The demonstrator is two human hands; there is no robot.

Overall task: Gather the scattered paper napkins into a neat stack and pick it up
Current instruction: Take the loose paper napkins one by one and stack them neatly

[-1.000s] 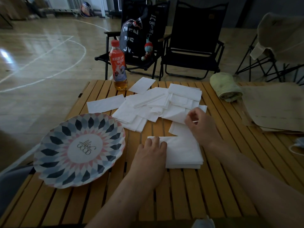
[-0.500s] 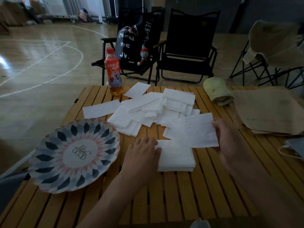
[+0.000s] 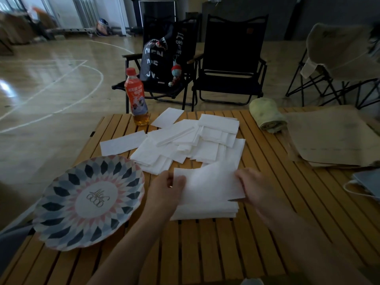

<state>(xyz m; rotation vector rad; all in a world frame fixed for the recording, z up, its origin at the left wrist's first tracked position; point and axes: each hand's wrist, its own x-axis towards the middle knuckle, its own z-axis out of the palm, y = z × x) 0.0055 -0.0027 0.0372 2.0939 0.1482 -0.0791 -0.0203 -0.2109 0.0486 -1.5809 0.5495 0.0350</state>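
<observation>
A small neat stack of white napkins (image 3: 205, 211) lies on the slatted wooden table (image 3: 216, 254) in front of me. Just above the stack, one loose napkin (image 3: 209, 184) is held flat between both hands. My left hand (image 3: 166, 188) pinches its left edge and my right hand (image 3: 253, 186) pinches its right edge. Behind them, several scattered white napkins (image 3: 185, 140) overlap in a loose pile in the middle of the table.
A patterned plate (image 3: 88, 202) sits at the left. An orange drink bottle (image 3: 136, 97) stands at the far edge. A rolled green towel (image 3: 267, 116), brown paper sheets (image 3: 333, 136) and a grey device (image 3: 368, 182) lie at the right. Folding chairs (image 3: 230, 64) stand beyond.
My right hand pulled one napkin out of the scattered pile and brought it over the stack. My left hand lifted off the stack and took the napkin's left edge.
</observation>
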